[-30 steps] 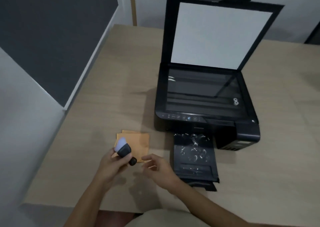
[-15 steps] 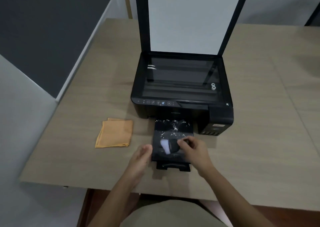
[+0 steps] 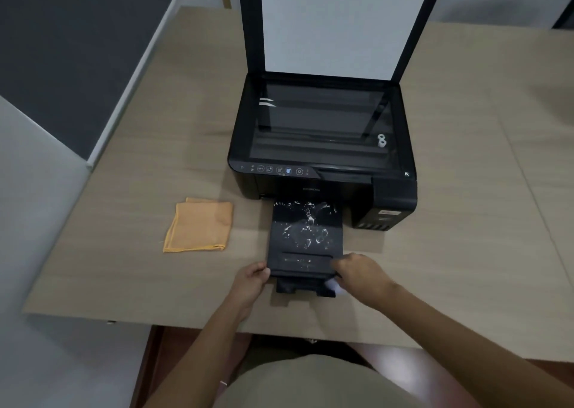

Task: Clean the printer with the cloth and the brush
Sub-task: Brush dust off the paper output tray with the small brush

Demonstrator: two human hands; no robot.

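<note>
Fingers (image 3: pixel 264 272) of the left hand (image 3: pixel 248 286) pinch the near-left corner of the printer's (image 3: pixel 320 146) output tray (image 3: pixel 306 236); right hand (image 3: pixel 362 275) curls closed around the brush (image 3: pixel 334 285) at the near-right corner. White debris speckles the tray. Cloth (image 3: pixel 198 225) lies folded on the surface (image 3: pixel 466 267), left. Risk, I'd say: tug too hard and crumbs scatter inward

Dim, soft light — blurred, warped edges

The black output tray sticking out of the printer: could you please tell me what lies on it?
White specks and smears scatter over the black output tray. Its near corners are covered by the left hand and right hand.
</note>
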